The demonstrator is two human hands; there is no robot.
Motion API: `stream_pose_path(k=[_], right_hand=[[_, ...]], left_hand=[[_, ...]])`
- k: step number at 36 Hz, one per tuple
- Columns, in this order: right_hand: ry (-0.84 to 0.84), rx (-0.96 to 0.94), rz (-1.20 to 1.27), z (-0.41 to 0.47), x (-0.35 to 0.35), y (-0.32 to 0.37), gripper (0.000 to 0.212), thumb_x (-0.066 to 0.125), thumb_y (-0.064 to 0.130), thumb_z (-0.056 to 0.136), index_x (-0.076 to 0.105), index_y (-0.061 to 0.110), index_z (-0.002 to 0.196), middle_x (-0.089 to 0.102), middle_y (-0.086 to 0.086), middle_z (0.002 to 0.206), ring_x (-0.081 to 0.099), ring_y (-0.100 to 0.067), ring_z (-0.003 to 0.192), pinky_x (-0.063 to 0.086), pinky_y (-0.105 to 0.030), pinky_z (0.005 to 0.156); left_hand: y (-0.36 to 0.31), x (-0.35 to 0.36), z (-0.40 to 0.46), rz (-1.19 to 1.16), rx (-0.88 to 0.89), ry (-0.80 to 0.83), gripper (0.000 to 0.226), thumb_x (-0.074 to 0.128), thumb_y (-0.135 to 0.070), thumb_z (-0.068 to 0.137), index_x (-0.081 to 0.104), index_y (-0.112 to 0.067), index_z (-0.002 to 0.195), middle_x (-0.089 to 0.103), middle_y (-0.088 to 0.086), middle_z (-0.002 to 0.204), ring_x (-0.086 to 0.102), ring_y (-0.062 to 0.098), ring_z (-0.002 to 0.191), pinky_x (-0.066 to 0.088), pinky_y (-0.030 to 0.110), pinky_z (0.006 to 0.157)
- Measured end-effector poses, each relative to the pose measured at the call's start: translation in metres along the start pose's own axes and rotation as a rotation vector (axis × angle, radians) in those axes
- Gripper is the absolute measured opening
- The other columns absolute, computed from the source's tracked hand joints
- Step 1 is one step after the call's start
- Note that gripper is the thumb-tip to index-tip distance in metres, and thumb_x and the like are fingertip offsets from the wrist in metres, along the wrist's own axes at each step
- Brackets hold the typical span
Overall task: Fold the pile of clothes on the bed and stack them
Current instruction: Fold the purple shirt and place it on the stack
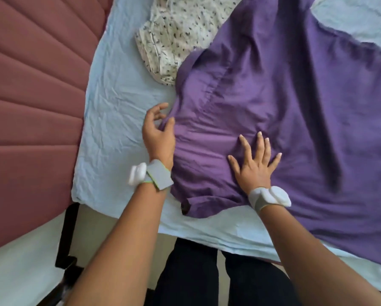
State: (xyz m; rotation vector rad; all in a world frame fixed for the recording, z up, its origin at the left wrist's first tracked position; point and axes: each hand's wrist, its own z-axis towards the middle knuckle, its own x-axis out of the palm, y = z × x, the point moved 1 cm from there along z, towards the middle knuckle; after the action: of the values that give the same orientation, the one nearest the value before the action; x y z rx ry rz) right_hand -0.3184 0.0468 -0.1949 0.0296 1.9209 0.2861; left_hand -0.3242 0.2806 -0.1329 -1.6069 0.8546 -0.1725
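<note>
purple garment (284,102) spread on the bed (118,96); right hand (254,161) flat, fingers splayed, left hand (157,133) pinching its edge: uneven pull would likely bunch the fold.

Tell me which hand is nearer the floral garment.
Left. The left hand grips the purple garment's edge just below the floral garment; the right hand presses flat on the purple cloth, farther off to the right.
</note>
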Motion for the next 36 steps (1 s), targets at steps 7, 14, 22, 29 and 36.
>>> stream_pose_path(k=[7, 14, 22, 29, 36], right_hand=[[-0.102, -0.033, -0.007, 0.002, 0.011, -0.004, 0.064, 0.036, 0.066, 0.086, 0.028, 0.041, 0.144, 0.021, -0.007, 0.158, 0.012, -0.025, 0.144, 0.008, -0.068, 0.109], [-0.070, -0.047, -0.014, 0.002, 0.014, -0.007, 0.065, 0.033, 0.067, 0.087, 0.024, 0.042, 0.146, 0.018, -0.007, 0.160, 0.008, -0.024, 0.145, 0.001, -0.066, 0.109], [0.012, -0.038, 0.042, 0.002, 0.001, -0.003, 0.068, 0.028, 0.068, 0.086, 0.021, 0.042, 0.148, 0.009, -0.005, 0.161, 0.003, -0.023, 0.147, -0.003, -0.062, 0.111], [-0.026, 0.256, 0.014, -0.050, 0.006, -0.081, 0.085, 0.031, 0.080, 0.077, 0.015, 0.040, 0.150, 0.005, -0.007, 0.161, 0.002, -0.028, 0.148, 0.000, -0.070, 0.107], [-0.003, 0.471, 0.143, -0.110, 0.005, -0.110, 0.102, 0.040, 0.087, 0.064, 0.008, 0.042, 0.150, -0.002, -0.006, 0.162, -0.005, -0.025, 0.148, 0.004, -0.074, 0.105]], left_hand=[[0.018, -0.014, 0.011, -0.063, -0.349, 0.024, 0.032, 0.071, -0.029, 0.087, 0.062, -0.011, 0.113, 0.063, -0.005, 0.093, 0.058, 0.000, 0.080, 0.045, 0.018, 0.078], [0.016, 0.005, 0.020, 0.427, 0.018, -0.026, 0.024, 0.060, -0.027, 0.089, 0.063, -0.005, 0.098, 0.067, 0.006, 0.089, 0.057, 0.028, 0.082, 0.040, 0.036, 0.075], [0.002, 0.059, -0.063, 0.662, 0.610, 0.202, 0.057, 0.060, -0.024, 0.085, 0.047, -0.005, 0.137, 0.039, 0.020, 0.146, 0.035, 0.037, 0.137, 0.024, 0.054, 0.115], [0.064, 0.078, -0.114, 1.244, 0.557, 0.673, 0.112, 0.039, -0.090, 0.063, 0.012, -0.032, 0.155, 0.006, 0.005, 0.163, 0.006, 0.029, 0.150, 0.005, 0.077, 0.104], [0.071, 0.054, -0.140, 1.348, 0.534, 0.673, 0.137, 0.050, -0.093, 0.044, 0.001, -0.031, 0.155, -0.002, 0.011, 0.163, 0.001, 0.035, 0.149, 0.004, 0.080, 0.102]])
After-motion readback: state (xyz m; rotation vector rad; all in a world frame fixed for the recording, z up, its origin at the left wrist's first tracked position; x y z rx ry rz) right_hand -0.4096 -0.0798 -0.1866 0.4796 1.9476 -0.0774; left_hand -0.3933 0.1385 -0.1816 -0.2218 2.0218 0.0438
